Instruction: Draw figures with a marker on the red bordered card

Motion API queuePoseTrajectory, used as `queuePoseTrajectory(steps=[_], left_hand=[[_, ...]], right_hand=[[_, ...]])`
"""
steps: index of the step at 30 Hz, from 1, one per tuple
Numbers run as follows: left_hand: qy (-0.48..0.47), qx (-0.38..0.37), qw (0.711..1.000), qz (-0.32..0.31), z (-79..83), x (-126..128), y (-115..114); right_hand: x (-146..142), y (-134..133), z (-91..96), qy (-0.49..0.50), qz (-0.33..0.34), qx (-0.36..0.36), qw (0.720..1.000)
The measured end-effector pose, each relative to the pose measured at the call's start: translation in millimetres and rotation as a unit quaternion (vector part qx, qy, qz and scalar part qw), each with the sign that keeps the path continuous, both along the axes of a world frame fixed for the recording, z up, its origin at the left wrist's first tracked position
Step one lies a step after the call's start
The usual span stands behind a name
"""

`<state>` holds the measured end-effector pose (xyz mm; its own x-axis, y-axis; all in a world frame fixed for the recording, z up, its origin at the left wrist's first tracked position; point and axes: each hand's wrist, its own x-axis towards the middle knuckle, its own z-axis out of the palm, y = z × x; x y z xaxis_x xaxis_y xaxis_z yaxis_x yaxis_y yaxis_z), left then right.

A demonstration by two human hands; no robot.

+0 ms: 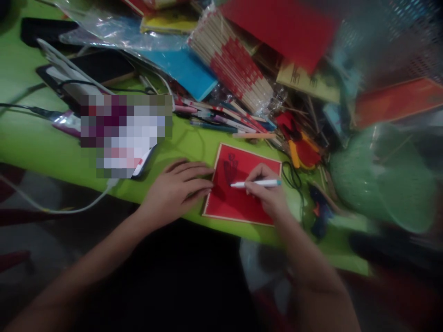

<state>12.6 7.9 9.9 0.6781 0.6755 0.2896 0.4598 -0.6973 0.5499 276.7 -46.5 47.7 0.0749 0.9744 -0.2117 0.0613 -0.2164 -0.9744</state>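
A red square card (228, 203) with a pale border lies on the green table near its front edge. Dark drawn lines (230, 168) mark its upper left part. My right hand (266, 189) is closed around a white marker (260, 183) with a teal end. The marker's tip meets the card, or hovers just over it, below the drawn lines. My left hand (185, 184) lies flat with fingers stretched out, its fingertips at the card's left edge. Nothing is in the left hand.
Pens (228, 121), bundled sticks (231, 60) in plastic and orange-handled scissors (294, 150) lie behind the card. A green basket (384, 180) stands at right. A cabled phone, its screen blurred out, rests at left beside a white cable (86, 207). The green tabletop (124, 186) ends close to my body.
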Motion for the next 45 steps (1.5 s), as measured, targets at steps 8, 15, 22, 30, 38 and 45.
queuePoseTrajectory(steps=[8, 15, 22, 30, 38, 45], left_hand=[[0.004, -0.003, 1.0, 0.001, 1.5, -0.3, 0.4], [-0.005, -0.001, 1.0, 0.004, 0.4, -0.4, 0.2], [0.0, -0.006, 1.0, 0.005, 0.8, 0.0, 0.1], [0.003, 0.007, 1.0, -0.009, 0.0, -1.3, 0.9], [0.012, 0.0, 1.0, -0.02, 2.2, -1.2, 0.8], [0.023, -0.005, 0.999, -0.033, 3.9, -2.3, 1.4]], right_hand=[[-3.9, -0.9, 7.8, -0.069, 0.016, 0.013, 0.997], [-1.3, -1.6, 4.3, -0.084, 0.016, 0.015, 0.996], [-2.4, -1.6, 5.4, -0.089, 0.02, 0.009, 0.996], [-3.0, -1.9, 6.8, -0.105, 0.024, 0.006, 0.994], [-3.2, -1.6, 7.3, -0.12, 0.023, 0.01, 0.992], [-4.8, -0.8, 7.7, -0.126, 0.025, 0.004, 0.992]])
